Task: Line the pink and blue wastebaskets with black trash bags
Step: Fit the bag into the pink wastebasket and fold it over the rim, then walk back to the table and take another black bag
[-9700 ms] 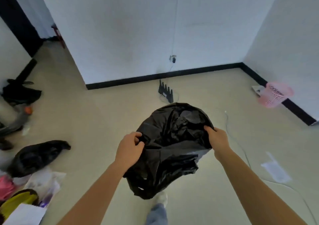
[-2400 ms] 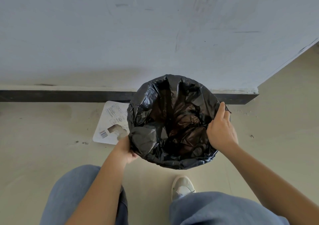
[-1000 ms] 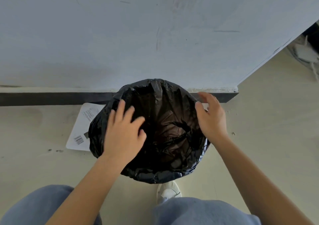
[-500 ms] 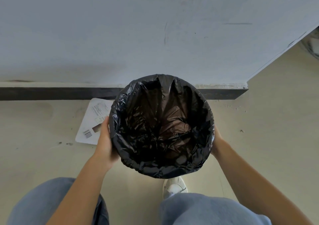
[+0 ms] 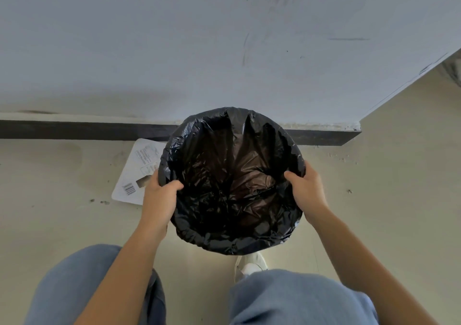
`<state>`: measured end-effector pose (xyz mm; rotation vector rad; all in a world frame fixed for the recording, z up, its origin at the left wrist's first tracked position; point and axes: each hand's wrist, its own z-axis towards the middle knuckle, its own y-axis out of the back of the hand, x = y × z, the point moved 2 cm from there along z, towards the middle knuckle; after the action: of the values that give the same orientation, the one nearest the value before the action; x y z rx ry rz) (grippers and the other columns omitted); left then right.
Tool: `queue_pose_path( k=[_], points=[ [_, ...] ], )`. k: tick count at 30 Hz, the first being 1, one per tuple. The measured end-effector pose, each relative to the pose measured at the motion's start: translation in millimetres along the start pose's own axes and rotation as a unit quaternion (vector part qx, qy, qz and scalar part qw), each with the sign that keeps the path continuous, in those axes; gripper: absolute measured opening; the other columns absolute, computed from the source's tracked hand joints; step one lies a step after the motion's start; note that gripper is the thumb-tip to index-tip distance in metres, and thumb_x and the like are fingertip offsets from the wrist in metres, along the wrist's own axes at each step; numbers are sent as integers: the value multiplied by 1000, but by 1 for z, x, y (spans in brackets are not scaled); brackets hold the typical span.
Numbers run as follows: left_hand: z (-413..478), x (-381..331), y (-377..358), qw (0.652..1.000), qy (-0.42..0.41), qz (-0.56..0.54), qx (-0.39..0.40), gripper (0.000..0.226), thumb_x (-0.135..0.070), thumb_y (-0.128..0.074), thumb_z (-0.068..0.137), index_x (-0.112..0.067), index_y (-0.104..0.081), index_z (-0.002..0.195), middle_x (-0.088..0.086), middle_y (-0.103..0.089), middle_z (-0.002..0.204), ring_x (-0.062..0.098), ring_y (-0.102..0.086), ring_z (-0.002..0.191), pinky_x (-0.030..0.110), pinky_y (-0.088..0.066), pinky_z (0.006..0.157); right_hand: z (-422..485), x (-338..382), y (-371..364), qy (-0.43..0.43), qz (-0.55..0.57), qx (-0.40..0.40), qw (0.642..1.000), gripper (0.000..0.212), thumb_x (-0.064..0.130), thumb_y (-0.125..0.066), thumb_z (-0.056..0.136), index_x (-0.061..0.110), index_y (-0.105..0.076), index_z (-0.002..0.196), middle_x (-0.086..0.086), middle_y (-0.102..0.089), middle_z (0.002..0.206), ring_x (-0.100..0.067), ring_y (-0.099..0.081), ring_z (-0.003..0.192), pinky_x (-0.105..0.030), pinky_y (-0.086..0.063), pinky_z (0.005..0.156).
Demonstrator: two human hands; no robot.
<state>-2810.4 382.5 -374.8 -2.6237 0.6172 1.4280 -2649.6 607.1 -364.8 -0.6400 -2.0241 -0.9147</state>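
Left hand (image 5: 158, 200) and right hand (image 5: 308, 191) each grip opposite rims of the black trash bag (image 5: 232, 180), thumbs curled inside its opening.

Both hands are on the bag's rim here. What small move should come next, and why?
Probably let go: the black trash bag already wraps the whole rim, and the left hand and right hand grip opposite sides with thumbs inside. No basket wall shows.

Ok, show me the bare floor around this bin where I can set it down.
Widest bare floor lies right of the bagged bin, past the right hand, up to the baseboard. Left is open beyond the white card. Crowded: behind the bin at the wall, and near the shoe and knees.
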Motion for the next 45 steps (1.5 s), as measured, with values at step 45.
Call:
queue_pose_path(
  k=[45],
  points=[
    [-854,-137,-35,57,-505,610,608,47,-43,-38,93,-25,-41,137,-3,-44,143,20,-39,132,34,-34,103,-983,111,210,-586,80,-422,688,50,52,-37,92,24,-40,134,4,-47,138,-20,-41,126,-37,-35,99]
  ],
)
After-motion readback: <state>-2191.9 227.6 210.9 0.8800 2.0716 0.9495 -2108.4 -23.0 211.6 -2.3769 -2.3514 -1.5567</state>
